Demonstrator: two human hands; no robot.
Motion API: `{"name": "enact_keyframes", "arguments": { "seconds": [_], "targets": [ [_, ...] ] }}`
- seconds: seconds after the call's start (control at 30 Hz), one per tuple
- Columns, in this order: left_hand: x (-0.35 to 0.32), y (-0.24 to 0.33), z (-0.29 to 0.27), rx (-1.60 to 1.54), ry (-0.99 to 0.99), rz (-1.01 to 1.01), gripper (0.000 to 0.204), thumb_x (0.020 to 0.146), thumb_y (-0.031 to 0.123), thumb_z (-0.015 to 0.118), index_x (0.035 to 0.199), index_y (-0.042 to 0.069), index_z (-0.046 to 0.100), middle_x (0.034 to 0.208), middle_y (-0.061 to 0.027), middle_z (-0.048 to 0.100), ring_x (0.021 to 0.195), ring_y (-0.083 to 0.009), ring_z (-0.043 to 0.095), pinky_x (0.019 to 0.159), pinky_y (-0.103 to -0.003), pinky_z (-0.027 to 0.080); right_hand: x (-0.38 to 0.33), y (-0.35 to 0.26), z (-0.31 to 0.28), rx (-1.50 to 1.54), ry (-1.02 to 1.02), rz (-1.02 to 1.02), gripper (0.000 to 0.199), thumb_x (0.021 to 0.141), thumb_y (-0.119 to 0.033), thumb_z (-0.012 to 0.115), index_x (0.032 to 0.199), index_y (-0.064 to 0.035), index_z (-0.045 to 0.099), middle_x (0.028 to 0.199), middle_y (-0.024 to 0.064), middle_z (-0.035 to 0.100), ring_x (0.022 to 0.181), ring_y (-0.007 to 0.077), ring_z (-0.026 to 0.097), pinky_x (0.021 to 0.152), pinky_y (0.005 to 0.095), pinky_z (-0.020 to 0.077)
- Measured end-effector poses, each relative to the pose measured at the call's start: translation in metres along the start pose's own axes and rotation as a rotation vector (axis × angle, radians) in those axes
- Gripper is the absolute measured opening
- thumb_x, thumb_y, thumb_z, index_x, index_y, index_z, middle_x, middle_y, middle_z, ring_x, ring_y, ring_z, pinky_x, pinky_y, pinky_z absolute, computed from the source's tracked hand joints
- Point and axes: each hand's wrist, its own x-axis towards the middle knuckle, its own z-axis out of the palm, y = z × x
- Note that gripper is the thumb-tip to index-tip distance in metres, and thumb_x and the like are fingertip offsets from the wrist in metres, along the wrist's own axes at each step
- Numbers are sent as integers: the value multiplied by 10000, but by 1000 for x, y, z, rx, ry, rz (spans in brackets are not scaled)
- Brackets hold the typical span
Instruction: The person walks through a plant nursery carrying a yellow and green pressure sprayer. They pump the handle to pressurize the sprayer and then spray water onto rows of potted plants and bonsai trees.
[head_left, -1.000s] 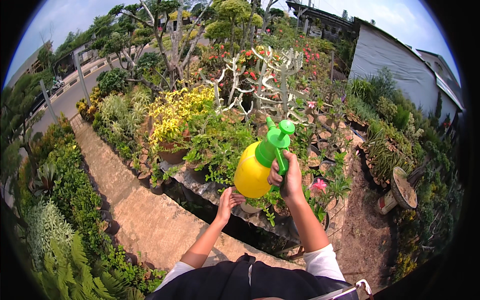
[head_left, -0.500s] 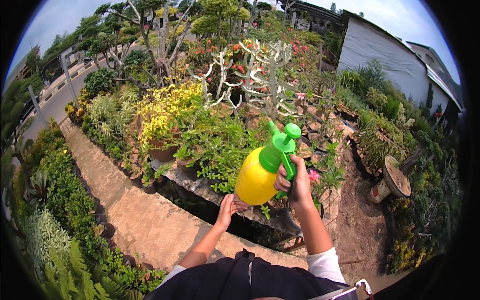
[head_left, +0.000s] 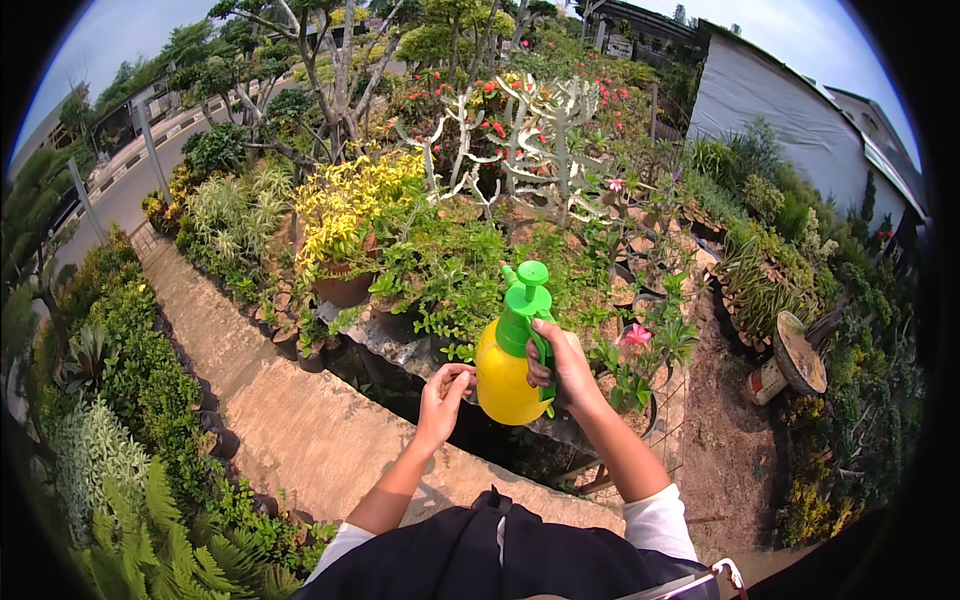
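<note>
While the yellow spray bottle (head_left: 507, 382), held before the leafy plants (head_left: 430, 262), is gripped by its green handle (head_left: 546, 350) in the right hand (head_left: 567, 367), with the left hand (head_left: 441, 402) half-open beside it (contact cannot be told), tilting or slipping could be caused by one-sided support.

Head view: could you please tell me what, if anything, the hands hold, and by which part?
The right hand holds the pump sprayer by its green handle. The left hand is beside the yellow body; whether it touches cannot be told.

Room above the path (head_left: 300, 430), leafy plants (head_left: 430, 268) crowding beyond the sprayer (head_left: 506, 382)
</note>
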Motion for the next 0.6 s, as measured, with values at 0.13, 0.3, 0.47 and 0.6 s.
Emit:
{"name": "enact_keyframes", "arguments": {
  "seconds": [0.13, 0.3, 0.47, 0.6],
  "targets": [
    [-14, 42, -15, -115, -217, -54, 432, 881, 350, 315, 1028, -20, 482, 922, -94, 562, 846, -158, 540, 745, -269, 417, 8, 32, 32, -150, -113, 2, 210, 777, -201, 517, 648, -46, 455, 471, -21, 375, 383, 64, 339, 380, 208, 284],
    [-35, 41, -49, -309, -88, -259, 507, 857, 442, 325, 1004, -13, 495, 850, -73, 568, 757, -149, 555, 712, -266, 426, 6, 71, 73, -308, -331, 3, 148, 743, -101, 524, 841, 1, 564, 718, 22, 595, 541, 70, 529, 431, 197, 400],
    [-72, 42, -70, -167, 147, -365, 467, 843, 456, 359, 1026, 49, 493, 804, -31, 554, 694, -106, 530, 652, -243, 422, -4, 118, 94, -640, -474, -109, 228, 685, -119, 573, 853, 31, 542, 699, 115, 592, 616, 166, 584, 588, 287, 457],
    [-87, 35, -79, -240, 263, -322, 435, 842, 436, 387, 1045, 63, 480, 862, -17, 532, 732, -86, 509, 650, -234, 407, -13, 134, 107, -962, -558, -202, 318, 657, -199, 614, 835, 49, 524, 688, 183, 577, 648, 280, 590, 606, 339, 455]
  ]
}}
